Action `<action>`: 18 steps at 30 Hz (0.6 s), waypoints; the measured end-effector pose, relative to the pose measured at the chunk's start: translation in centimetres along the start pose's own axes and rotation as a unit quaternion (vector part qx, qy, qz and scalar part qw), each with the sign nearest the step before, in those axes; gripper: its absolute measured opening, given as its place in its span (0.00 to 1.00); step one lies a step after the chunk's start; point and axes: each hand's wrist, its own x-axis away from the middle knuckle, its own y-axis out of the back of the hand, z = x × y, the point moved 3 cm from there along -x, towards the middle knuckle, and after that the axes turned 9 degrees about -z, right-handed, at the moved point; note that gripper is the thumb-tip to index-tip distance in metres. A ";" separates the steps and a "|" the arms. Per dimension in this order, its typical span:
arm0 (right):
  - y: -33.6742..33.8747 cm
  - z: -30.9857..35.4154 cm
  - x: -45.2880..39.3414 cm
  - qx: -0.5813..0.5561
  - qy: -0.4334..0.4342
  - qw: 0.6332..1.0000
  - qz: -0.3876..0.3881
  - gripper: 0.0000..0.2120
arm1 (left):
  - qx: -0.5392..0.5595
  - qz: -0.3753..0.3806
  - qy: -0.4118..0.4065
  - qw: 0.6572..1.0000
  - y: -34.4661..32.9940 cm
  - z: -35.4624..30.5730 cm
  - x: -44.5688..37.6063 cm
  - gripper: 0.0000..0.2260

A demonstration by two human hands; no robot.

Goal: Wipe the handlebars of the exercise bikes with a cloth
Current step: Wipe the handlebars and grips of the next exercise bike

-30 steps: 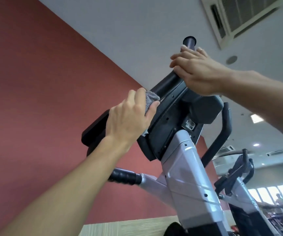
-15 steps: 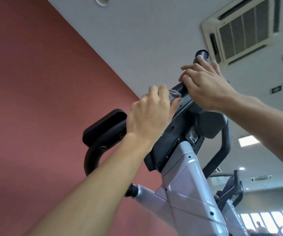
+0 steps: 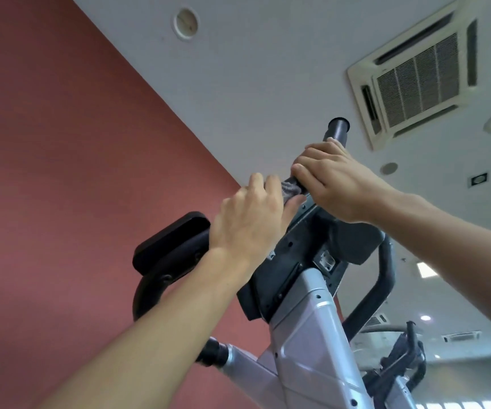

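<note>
Grey cloth (image 3: 293, 188) sits bunched against the black handlebar (image 3: 337, 132) of the near exercise bike (image 3: 312, 320), just below the bar's open end cap and right above the dark console housing (image 3: 294, 261). Only a small wad of the cloth shows.

Left hand (image 3: 250, 222) holds the cloth: its fingers (image 3: 263, 184) are curled over the wad and the thumb is tucked under it, pressing it to the bar. Right hand (image 3: 335, 181) is wrapped round the same handlebar just above the cloth, fingers curled together over the tube, touching or almost touching the cloth; exact contact is hard to tell from this low angle.

Step in hand, judged: wiping the upper stretch of this handlebar, the right hand steadying the bar while the left works the cloth. The wipe looks mid-way on this bike.

Next move calls for the right hand to let go or slide off, since it covers the stretch between cloth and end cap; then the cloth needs firm wrap-round pressure up to the cap. The other grips remain: the black padded rest (image 3: 173, 243) left of the console, the curved side handle (image 3: 382, 278) right of it.

A second exercise bike (image 3: 400, 364) stands beyond, lower right of the console. Red wall (image 3: 61, 172) is to the left of the console, ceiling air-conditioner vent (image 3: 418, 75) above it.
</note>
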 end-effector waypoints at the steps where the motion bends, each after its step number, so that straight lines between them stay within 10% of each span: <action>1: -0.2 0.0 0.0 -0.011 -0.009 1.000 -0.013 0.24 | -0.002 0.000 -0.001 1.000 0.0 0.2 0.4 0.23; 18: -1.7 1.7 0.6 -0.033 -0.081 0.987 -0.133 0.18 | -0.030 0.017 0.008 0.999 1.6 5.2 7.5 0.29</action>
